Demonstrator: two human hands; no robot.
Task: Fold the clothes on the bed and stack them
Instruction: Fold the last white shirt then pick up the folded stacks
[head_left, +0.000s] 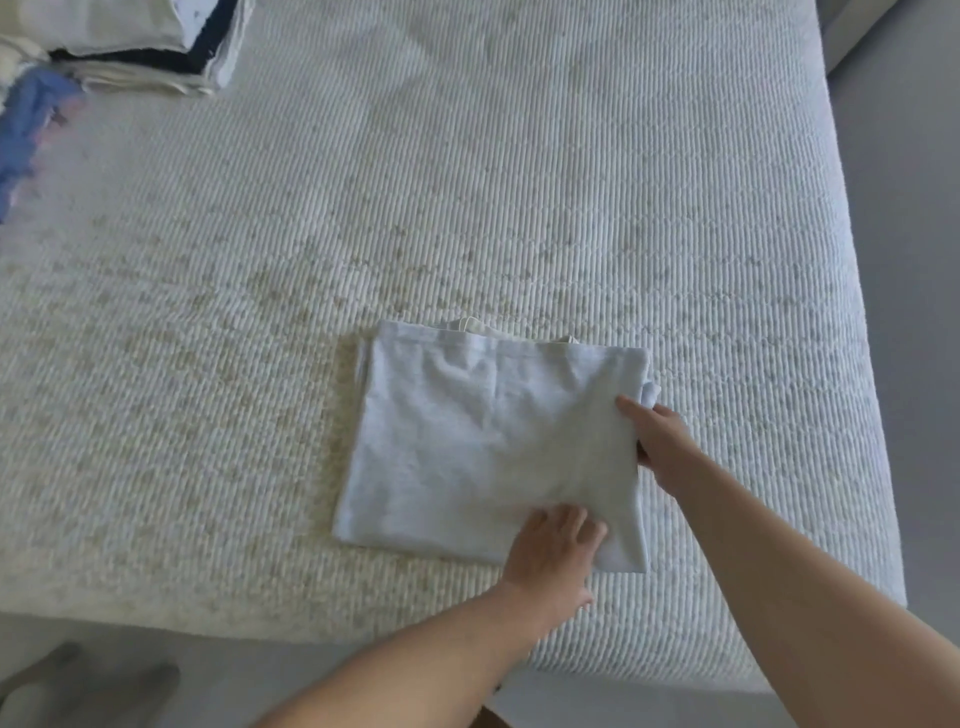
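over on the far left the blue clothes (23, 130) sit loose beside the folded stack (145, 47), well apart from the action. mid-bed, near the front edge, lies the folded white garment (488, 441). left hand (553, 551) presses flat on its near edge, fingers spread. right hand (657, 447) pinches the right edge, i think, it's blurry. lifting one-sided could make the layers slide open, and the carry to the stack is long.

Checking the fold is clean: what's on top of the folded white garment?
The left hand rests on the folded white garment's near edge; the right hand's thumb lies on its right edge. Those fingers go underneath, hidden.
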